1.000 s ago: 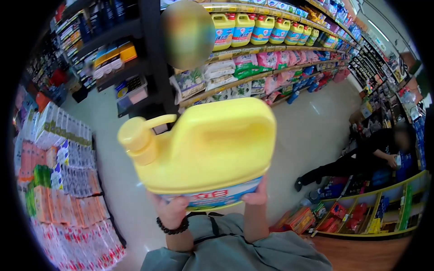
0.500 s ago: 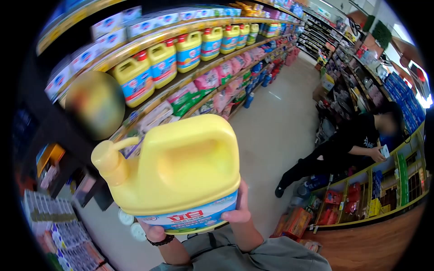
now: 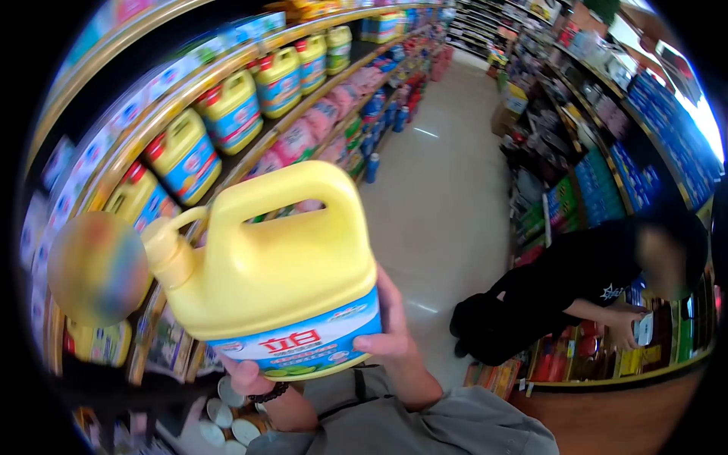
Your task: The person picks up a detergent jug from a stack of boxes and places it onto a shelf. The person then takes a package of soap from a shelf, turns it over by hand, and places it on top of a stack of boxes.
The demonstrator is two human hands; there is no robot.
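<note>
A large yellow jug of liquid detergent (image 3: 284, 258) is held in front of my body, between both hands. It has a moulded carry handle on top, a yellow pump at its left and a blue and white label with red characters. My left hand (image 3: 246, 379) grips the lower left edge, its thumb on the label and a dark beaded bracelet at the wrist. On the lower right side, my right hand (image 3: 388, 326) is wrapped round the jug, thumb on the front. The fingers behind the jug are hidden.
Along the left shelf (image 3: 262, 144) stand several yellow jugs with red caps, with pink bags below. A tiled aisle (image 3: 425, 182) runs ahead. To the right, a person in black (image 3: 557, 280) bends over a low shelf, holding a small pale box (image 3: 643, 330). Round tins (image 3: 220, 413) stand low left.
My view has turned and moved nearer the left shelf. The jug stays in both hands, slightly lower left in view. The person in black now leans further over the low shelf.
</note>
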